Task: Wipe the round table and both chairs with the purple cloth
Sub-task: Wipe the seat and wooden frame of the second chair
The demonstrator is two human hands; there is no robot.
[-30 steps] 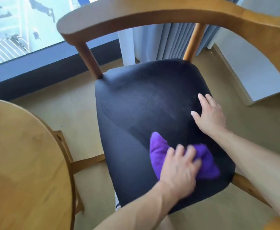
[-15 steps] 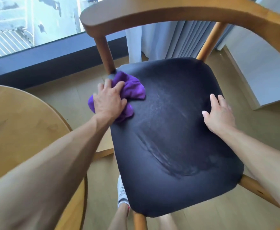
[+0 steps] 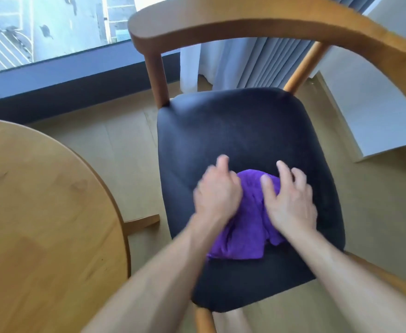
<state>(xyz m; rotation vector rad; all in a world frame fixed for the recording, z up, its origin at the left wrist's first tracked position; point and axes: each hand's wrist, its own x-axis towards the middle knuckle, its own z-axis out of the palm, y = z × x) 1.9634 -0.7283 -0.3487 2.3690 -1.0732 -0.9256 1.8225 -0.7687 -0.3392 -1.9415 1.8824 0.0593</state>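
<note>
The purple cloth (image 3: pixel 247 224) lies bunched on the middle of the black padded seat (image 3: pixel 233 131) of the wooden chair (image 3: pixel 245 18). My left hand (image 3: pixel 217 193), blurred by motion, grips the cloth's left part with curled fingers. My right hand (image 3: pixel 291 200) rests on the cloth's right part, its fingers spread and mostly straight. Both hands hide the cloth's upper part. The round wooden table (image 3: pixel 41 212) fills the lower left, close beside the chair.
The chair's curved wooden backrest arches over the top and right of the view. Behind it are a floor-level window (image 3: pixel 53 27) with a dark sill, grey curtains (image 3: pixel 245 63) and a white wall unit (image 3: pixel 370 121). A narrow strip of wooden floor (image 3: pixel 125 145) separates table and chair.
My left hand has brought the cloth from the seat's far left corner back to the middle. My right hand has moved from the seat's right side onto the cloth.
</note>
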